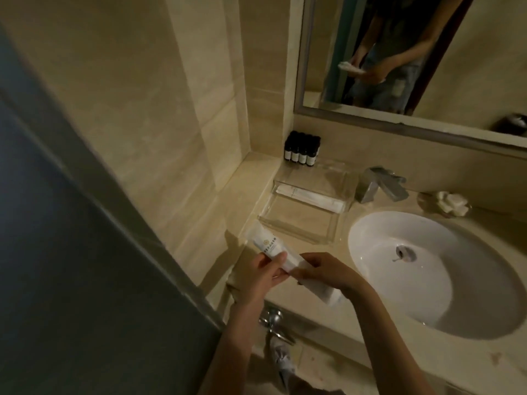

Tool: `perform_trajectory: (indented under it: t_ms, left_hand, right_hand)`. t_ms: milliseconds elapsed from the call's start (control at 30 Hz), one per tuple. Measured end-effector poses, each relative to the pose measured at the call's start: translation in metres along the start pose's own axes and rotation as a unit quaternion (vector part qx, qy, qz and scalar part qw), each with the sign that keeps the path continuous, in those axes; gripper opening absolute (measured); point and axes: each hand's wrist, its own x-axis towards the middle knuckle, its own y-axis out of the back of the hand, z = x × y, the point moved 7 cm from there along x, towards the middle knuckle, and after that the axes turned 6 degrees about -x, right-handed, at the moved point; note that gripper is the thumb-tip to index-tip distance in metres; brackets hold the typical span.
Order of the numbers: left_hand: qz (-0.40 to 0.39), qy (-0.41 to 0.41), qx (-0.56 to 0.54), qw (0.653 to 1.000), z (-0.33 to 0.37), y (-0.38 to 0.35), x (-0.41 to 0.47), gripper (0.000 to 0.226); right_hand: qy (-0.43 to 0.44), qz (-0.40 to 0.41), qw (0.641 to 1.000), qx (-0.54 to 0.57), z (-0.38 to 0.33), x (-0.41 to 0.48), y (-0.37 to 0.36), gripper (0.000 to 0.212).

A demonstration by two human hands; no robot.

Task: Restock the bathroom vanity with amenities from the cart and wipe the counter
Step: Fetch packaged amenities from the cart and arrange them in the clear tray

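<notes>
— White film, thin and matte by the look of it. Are those white packets (263, 243) the amenities?

— I'd judge so. One has a small gold emblem and a line of print. They are held in the air over the front left corner of the beige stone counter (285, 296), just short of the clear tray (299, 230). I cannot tell how many there are.

— And the hands?

— The left hand (263, 279) pinches the printed packet near its lower end, thumb on top and fingers curled beneath. The right hand (323, 272) is curled over the packets' near end, with white showing past its wrist.

— How will they handle?

— Light, limp and probably a bit slick. Held by one end, a packet would likely droop or slide from the bunch. A pinch at mid-length, across the flat faces, seems safer. Nothing about them looks breakable.

— What about the surroundings?

— The tray looks like rigid acrylic with low square walls, and long pale wrapped sticks (310, 196) lie in it. Behind it stand small dark bottles (302, 151) with pale labels. To the right are a glossy white oval basin (467, 309) and an angular metal faucet (382, 185).
</notes>
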Motion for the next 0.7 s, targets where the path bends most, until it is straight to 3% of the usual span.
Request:
perform_trajectory:
  t_ms: [167,333,500,700]
  left_hand:
    - [0.015,0.005,-0.056,0.998,0.017,-0.032,0.053,0.029]
    - [0.04,0.019,-0.081,0.996,0.021,-0.058,0.115,0.037]
    - [0.054,0.066,-0.083,0.993,0.005,-0.082,0.171,0.036]
    - [0.091,0.108,-0.077,0.987,-0.01,-0.091,0.216,0.034]
  right_hand:
    - [-0.053,0.032,0.998,-0.014,0.018,0.043,0.066,0.045]
    - [-0.075,0.075,0.993,0.047,0.053,0.071,0.117,0.027]
    - [-0.062,0.134,0.988,0.036,0.094,0.099,0.14,0.029]
    - [-0.106,0.205,0.973,0.01,0.128,0.139,0.145,0.033]
